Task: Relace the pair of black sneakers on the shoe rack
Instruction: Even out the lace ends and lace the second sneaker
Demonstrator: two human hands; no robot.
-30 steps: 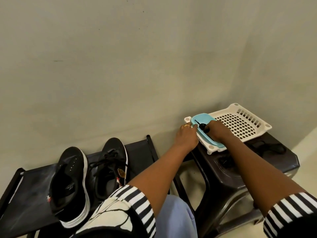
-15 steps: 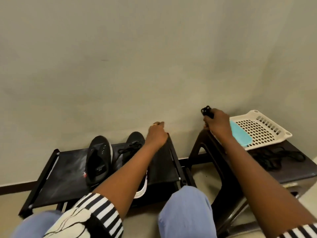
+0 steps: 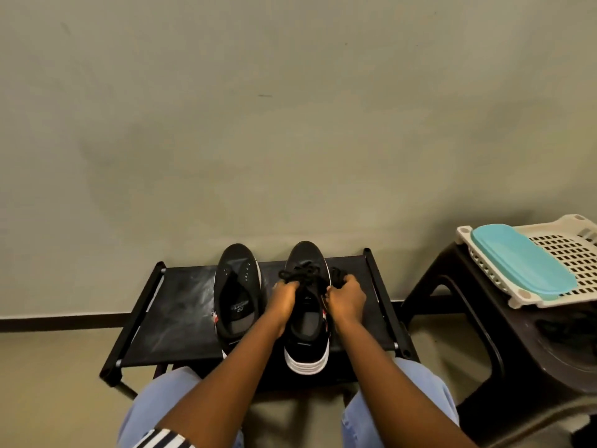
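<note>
- The shoe rack (image 3: 181, 318), low and black with a fabric top, stands against the wall, just in front of the person's knees in light blue trousers (image 3: 155, 402).
- 2 black sneakers with white soles sit on the rack's top, toes at the back edge next to the wall and heels toward the front edge.
- The unlaced sneaker (image 3: 237, 286) stands near the middle of the top. Its eyelets are bare and its tongue is open.
- The other sneaker (image 3: 307, 347) stands just right of it, and its heel hangs slightly over the front edge. A loose tangle of black laces (image 3: 302, 273) lies over its tongue.
- The left hand (image 3: 283, 299) is at this sneaker's left side, fingers curled into the tangle of laces.
- The right hand (image 3: 346, 297) is at the sneaker's right side, fingers curled round a small black bundle (image 3: 336, 273) that shows just past the knuckles. I cannot tell exactly what the bundle is.
- A dark plastic stool (image 3: 504, 344) stands well right of the rack.
- On the stool's top rests a white slotted basket (image 3: 568, 253), with a teal lid (image 3: 523, 263) lying across its near-left corner.
</note>
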